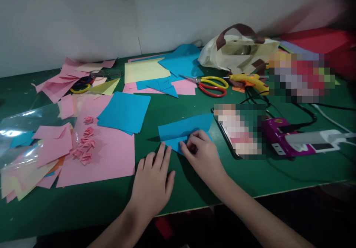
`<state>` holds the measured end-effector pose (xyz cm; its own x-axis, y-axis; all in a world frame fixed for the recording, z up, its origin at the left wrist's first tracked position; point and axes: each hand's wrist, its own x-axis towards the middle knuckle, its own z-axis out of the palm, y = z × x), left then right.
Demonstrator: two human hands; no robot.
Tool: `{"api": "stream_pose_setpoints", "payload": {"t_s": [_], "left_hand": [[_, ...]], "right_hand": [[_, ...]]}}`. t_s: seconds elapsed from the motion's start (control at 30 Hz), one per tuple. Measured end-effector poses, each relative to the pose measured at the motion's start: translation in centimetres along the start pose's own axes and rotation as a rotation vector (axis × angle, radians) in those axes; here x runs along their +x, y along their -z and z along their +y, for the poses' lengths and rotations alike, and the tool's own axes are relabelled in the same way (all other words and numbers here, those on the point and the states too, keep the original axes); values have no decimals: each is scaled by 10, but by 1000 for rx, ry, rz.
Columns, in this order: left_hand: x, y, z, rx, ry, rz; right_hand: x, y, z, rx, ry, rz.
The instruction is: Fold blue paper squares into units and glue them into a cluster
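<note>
One folded sheet (pixel 185 127) meets left grip (pixel 151 183), open, and right grip (pixel 205 155), curled, hold unclear.

No readable text, labels, brands, numbers or signs anywhere in view.

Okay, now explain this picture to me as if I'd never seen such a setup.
There is no machine here: a person works with two bare hands. The single picture comes from a camera worn on the head, looking forward and down.

The left hand lies with its fingertips at the near edge of a creased blue sheet. The right hand has its fingers on that sheet.

On the green table, to the left, are a stack of blue squares and small folded pink roses on pink paper. Farther back lie scissors with yellow and red handles, a yellow glue gun and a pale bag.
</note>
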<state>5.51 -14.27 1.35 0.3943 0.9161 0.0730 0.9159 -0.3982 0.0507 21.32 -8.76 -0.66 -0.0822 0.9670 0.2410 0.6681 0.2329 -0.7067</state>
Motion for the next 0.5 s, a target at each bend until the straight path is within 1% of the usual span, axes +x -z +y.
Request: {"api": "stream_pose_setpoints", "payload": {"t_s": [0.27,0.5], "left_hand": [[1,4,0,-20,29,-82],[2,1,1,51,10,-95]], "right_hand": [[1,2,0,15,-18,-26],[-1,2,-1,18,-22,-20]]}}
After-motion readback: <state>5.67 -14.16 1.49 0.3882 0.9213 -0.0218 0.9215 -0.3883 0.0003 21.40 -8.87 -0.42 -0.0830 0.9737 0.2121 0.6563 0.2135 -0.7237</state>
